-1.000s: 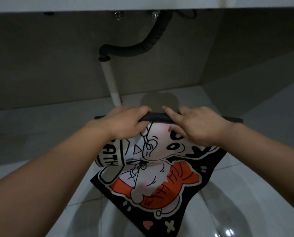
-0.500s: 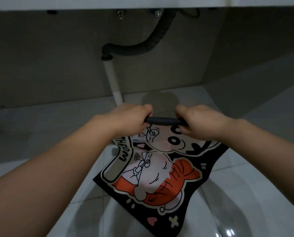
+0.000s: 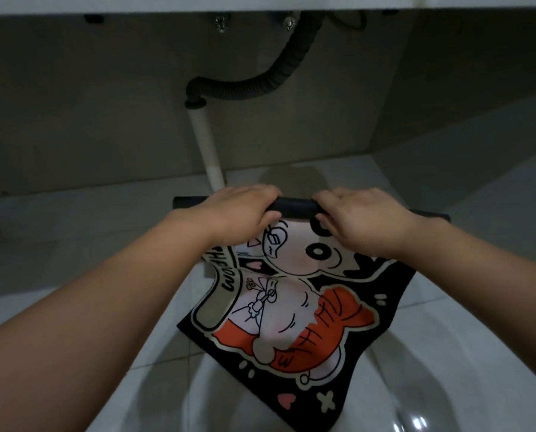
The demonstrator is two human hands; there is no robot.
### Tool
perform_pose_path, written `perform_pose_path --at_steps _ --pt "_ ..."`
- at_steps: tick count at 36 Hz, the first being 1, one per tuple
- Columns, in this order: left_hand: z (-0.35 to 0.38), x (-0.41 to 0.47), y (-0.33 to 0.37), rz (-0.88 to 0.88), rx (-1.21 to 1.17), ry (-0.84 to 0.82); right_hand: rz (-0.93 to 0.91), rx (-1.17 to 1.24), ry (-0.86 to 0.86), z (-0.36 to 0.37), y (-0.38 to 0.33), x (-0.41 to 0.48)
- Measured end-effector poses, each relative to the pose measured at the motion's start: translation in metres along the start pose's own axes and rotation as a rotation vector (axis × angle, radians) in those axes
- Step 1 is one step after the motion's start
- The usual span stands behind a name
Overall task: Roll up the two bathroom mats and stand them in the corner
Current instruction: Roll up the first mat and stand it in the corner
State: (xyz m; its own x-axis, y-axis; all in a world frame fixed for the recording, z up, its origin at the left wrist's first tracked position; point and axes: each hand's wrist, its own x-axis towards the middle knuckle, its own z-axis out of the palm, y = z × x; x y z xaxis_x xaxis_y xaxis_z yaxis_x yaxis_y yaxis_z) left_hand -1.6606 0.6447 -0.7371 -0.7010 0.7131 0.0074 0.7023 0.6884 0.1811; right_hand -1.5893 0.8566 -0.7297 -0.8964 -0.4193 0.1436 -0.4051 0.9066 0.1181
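Note:
A black bathroom mat [image 3: 291, 322] with a white and orange cartoon print lies on the pale tiled floor. Its far edge is curled into a thin black roll [image 3: 294, 206] that runs across the view. My left hand [image 3: 241, 213] grips the roll left of its middle. My right hand [image 3: 363, 219] grips it right of the middle, fingers wrapped over the top. The near part of the mat is still flat, with a crease on its left side. Only one mat is in view.
A white drain pipe [image 3: 205, 148] rises from the floor just beyond the roll and joins a black corrugated hose [image 3: 260, 85] under a sink. A grey wall stands behind. The walls meet in a corner [image 3: 375, 151] at the right.
Both hands have shifted along the mat's far edge and wrapped over it, and the roll has grown thicker. The mat has slid a little on the floor.

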Motion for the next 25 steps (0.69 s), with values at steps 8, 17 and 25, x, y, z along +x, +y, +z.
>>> perform_pose_path --at_steps 8,17,25 --pt "0.0006 0.0044 0.0055 -0.035 0.08 0.067 0.052 0.047 -0.063 -0.0087 0.0012 0.0035" --pt "0.0016 0.0021 0.0037 -0.028 0.026 0.002 0.024 -0.006 -0.076 -0.0063 -0.0006 0.004" --pt "0.0064 0.0045 0.0006 -0.021 -0.046 -0.044 0.004 0.115 -0.08 -0.0062 0.0061 0.0022"
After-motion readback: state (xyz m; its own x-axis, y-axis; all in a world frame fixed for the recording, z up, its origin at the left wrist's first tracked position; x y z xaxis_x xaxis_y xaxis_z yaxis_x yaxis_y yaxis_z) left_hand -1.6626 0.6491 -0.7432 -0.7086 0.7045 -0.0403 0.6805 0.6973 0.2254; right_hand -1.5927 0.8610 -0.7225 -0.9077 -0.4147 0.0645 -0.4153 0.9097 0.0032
